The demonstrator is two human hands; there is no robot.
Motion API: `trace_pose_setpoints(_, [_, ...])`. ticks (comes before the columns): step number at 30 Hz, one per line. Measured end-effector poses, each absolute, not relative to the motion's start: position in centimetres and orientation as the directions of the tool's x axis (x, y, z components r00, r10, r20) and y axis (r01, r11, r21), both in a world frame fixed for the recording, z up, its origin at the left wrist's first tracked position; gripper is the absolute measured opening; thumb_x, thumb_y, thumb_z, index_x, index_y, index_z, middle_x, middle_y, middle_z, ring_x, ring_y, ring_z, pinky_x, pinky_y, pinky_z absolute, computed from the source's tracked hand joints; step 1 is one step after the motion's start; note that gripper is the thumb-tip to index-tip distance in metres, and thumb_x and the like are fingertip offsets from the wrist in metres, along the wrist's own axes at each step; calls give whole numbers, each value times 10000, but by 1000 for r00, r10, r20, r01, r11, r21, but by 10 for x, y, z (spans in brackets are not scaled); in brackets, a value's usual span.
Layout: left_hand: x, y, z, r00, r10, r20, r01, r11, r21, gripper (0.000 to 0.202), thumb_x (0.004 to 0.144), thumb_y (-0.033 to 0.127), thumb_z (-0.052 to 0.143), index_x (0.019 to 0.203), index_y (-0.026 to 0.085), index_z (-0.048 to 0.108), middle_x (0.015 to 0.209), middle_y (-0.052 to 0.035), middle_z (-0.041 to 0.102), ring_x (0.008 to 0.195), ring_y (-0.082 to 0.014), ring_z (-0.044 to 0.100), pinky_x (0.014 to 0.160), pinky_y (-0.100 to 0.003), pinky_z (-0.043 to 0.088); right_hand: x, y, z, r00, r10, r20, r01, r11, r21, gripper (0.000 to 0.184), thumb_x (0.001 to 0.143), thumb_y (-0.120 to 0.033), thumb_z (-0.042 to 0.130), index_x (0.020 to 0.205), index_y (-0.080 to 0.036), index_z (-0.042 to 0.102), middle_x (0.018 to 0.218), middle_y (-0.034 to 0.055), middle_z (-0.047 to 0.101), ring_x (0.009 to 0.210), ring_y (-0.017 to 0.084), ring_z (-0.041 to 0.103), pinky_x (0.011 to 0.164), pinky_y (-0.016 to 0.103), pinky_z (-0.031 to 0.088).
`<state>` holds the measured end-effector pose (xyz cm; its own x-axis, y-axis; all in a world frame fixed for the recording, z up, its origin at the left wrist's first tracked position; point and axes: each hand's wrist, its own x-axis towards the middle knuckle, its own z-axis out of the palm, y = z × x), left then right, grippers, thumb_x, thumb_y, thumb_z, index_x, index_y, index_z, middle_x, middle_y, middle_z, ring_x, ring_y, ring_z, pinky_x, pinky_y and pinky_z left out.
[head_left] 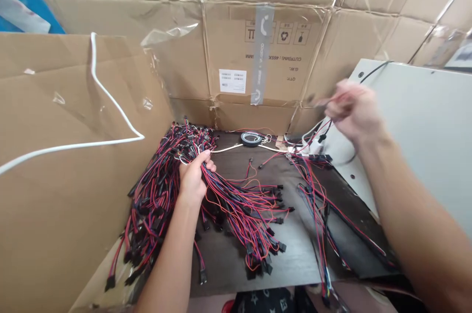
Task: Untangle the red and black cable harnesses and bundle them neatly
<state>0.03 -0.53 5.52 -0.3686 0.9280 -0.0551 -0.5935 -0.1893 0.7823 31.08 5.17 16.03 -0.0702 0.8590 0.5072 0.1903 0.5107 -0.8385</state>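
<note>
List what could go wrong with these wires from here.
The wire bundle in the left hand could snag the loose pile and tangle. Connectors near the dark table's front edge might slip off. Thin wire pinched in the raised right hand could catch on the white panel.

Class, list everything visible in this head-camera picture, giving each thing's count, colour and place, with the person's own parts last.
Red-and-black wire leads with black plastic connectors: many, red and black, heaped left and fanned across the table
Red-and-blue wire leads: several, red, blue and black, right side of table
Flat dark table: one, dark brown, centre
Round tape roll: one, black, back of table
White cable: one, white, across cardboard, left
Corrugated cardboard sheets: several, tan, left and behind
Barcode label: one, white, on back cardboard
Tape strip: one, grey, on back cardboard
Panel with holes: one, pale grey, right
Left hand: one, gripping wire leads, centre-left
Right hand: one, raised right, pinching thin wires
</note>
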Motion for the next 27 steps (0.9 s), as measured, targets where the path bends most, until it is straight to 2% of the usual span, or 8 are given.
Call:
trace_pose_setpoints(2, [-1, -5, 56, -372, 927, -48, -595, -198, 779, 297, 474, 125, 778, 522, 139, 485, 465, 59, 454, 401, -43, 403, 375, -176, 349, 328, 57, 178, 18, 859, 511, 99, 507, -856, 387, 808, -452, 549, 555, -231, 356, 386, -97, 139, 362, 69, 108, 414, 273, 123])
trace_pose_setpoints(9, [0, -4, 56, -377, 924, -56, -581, -189, 792, 285, 496, 114, 753, 523, 146, 471, 454, 62, 454, 390, -43, 407, 377, -171, 354, 323, 64, 217, 59, 923, 380, 203, 361, -910, 288, 913, -212, 471, 633, -160, 509, 362, -103, 237, 320, 28, 170, 381, 227, 105])
trace_pose_setpoints(14, [-2, -5, 57, -366, 923, -117, -616, -146, 774, 244, 586, 84, 701, 553, 146, 467, 469, 61, 456, 386, -37, 410, 379, -159, 352, 305, 89, 207, 12, 999, 35, 324, 29, -945, 204, 881, -74, 457, 723, -91, 586, 437, -31, 460, 321, 20, 279, 356, 182, 221])
trace_pose_setpoints(18, [-16, -10, 66, -104, 970, -218, -702, 84, 708, 225, 705, 55, 614, 572, 140, 454, 479, 66, 413, 350, -22, 371, 347, -143, 326, 282, 108, 178, 138, 976, 170, 263, 130, -956, 183, 813, -46, 479, 671, -145, 541, 445, -37, 471, 323, 45, 339, 337, 176, 287])
trace_pose_setpoints(21, [-24, -15, 72, 84, 960, -269, -732, 242, 636, 165, 801, 38, 507, 653, 113, 511, 498, 67, 388, 336, -12, 359, 331, -121, 311, 263, 108, 150, -266, 948, 172, 370, 265, -891, 52, 752, -107, 602, 717, -136, 628, 541, 12, 600, 428, 101, 518, 407, 216, 412])
trace_pose_setpoints(23, [-26, -16, 73, 127, 949, -289, -729, 287, 622, 173, 847, 43, 448, 714, 100, 543, 508, 65, 382, 334, -13, 363, 326, -115, 310, 255, 103, 129, -630, 775, 55, 390, 377, -840, 126, 737, -173, 656, 853, -143, 694, 762, 49, 699, 648, 140, 630, 583, 260, 508])
trace_pose_setpoints(25, [-25, -16, 72, 139, 945, -296, -720, 302, 625, 204, 871, 49, 415, 723, 103, 545, 512, 62, 376, 334, -18, 364, 321, -120, 314, 251, 100, 106, -709, 706, 0, 463, 465, -755, 206, 780, -199, 620, 967, -167, 702, 984, 53, 707, 868, 150, 638, 777, 277, 500])
trace_pose_setpoints(27, [-22, -16, 70, 139, 947, -288, -717, 297, 630, 223, 878, 52, 404, 706, 111, 534, 513, 60, 369, 335, -23, 360, 318, -126, 317, 250, 100, 82, -619, 785, -3, 604, 474, -641, 213, 768, -115, 586, 939, -156, 705, 1014, 61, 700, 922, 158, 621, 845, 280, 458])
